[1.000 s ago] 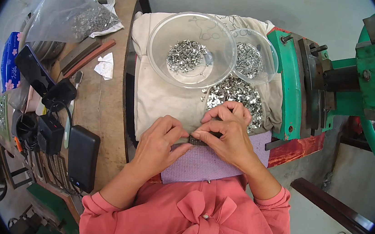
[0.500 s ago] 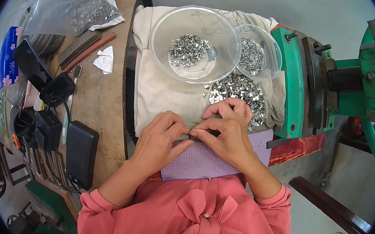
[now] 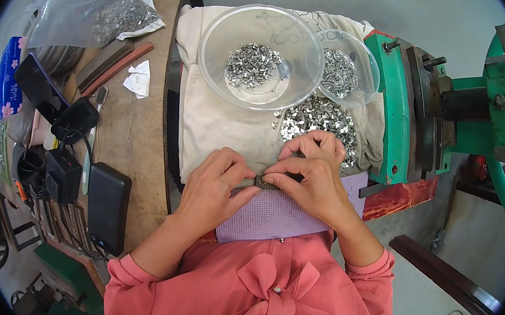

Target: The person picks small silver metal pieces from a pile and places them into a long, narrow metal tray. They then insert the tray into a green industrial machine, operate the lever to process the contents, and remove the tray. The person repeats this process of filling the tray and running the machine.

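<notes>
Just in front of me, my left hand (image 3: 211, 183) and my right hand (image 3: 314, 177) meet over a purple mesh mat (image 3: 283, 217). A small dark metal piece (image 3: 260, 182) shows between them. My left thumb and fingers are closed on its left end. The right thumb and forefinger pinch at its other side; whatever tiny part they have is mostly covered. A thin shiny bit, perhaps a pin, shows near the curled right fingers. Beyond the right hand lies a pile of small shiny metal pieces (image 3: 321, 123) on a beige cloth (image 3: 207, 122).
A large clear tub (image 3: 212, 73) and a smaller clear tub (image 3: 368, 77) hold small metal parts. A green machine (image 3: 371, 108) stands at the right. On the wooden bench (image 3: 145, 128) at left are a black power bank (image 3: 107, 209), a phone (image 3: 41, 87) and a plastic bag (image 3: 87, 5) of metal bits.
My right hand has shifted slightly right, away from the left fingertips, so more of the dark metal piece shows. My left hand keeps nearly the same place.
</notes>
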The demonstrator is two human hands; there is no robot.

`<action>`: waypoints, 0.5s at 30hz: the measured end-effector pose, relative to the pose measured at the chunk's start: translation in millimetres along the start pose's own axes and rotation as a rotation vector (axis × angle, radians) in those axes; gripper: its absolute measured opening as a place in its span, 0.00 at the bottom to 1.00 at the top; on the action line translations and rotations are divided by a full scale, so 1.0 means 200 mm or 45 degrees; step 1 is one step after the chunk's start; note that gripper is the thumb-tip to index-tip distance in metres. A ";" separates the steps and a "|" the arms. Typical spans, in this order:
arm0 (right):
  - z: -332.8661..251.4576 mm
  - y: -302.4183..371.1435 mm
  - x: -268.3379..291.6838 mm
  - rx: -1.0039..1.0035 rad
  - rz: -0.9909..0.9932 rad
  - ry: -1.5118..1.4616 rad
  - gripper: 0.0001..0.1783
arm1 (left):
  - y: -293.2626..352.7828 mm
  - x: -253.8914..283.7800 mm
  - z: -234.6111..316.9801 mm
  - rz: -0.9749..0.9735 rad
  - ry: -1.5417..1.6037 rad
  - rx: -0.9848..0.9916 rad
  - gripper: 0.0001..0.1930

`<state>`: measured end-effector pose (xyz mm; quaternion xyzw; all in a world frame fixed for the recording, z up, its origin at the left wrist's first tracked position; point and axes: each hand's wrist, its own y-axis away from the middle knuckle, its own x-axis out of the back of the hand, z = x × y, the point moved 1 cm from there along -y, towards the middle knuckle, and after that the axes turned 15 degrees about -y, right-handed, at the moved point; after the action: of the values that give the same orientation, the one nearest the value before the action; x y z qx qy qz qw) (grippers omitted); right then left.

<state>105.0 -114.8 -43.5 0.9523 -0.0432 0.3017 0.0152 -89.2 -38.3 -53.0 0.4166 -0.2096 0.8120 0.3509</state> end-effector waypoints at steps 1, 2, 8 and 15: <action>0.00 0.00 0.00 0.012 0.002 -0.011 0.08 | 0.00 0.00 0.00 0.001 0.002 -0.002 0.16; 0.00 0.00 0.00 0.013 -0.002 -0.014 0.08 | 0.00 0.00 0.00 -0.002 0.001 0.000 0.16; -0.02 -0.01 -0.02 0.006 0.013 0.037 0.08 | 0.00 -0.01 0.00 0.017 -0.010 -0.009 0.16; 0.00 0.01 0.02 0.024 0.034 0.044 0.08 | 0.00 0.00 0.00 0.002 -0.013 -0.005 0.16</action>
<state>108.4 -116.4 -41.9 0.9464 -0.0528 0.3185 0.0028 -87.9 -38.4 -52.7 0.4199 -0.2133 0.8098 0.3500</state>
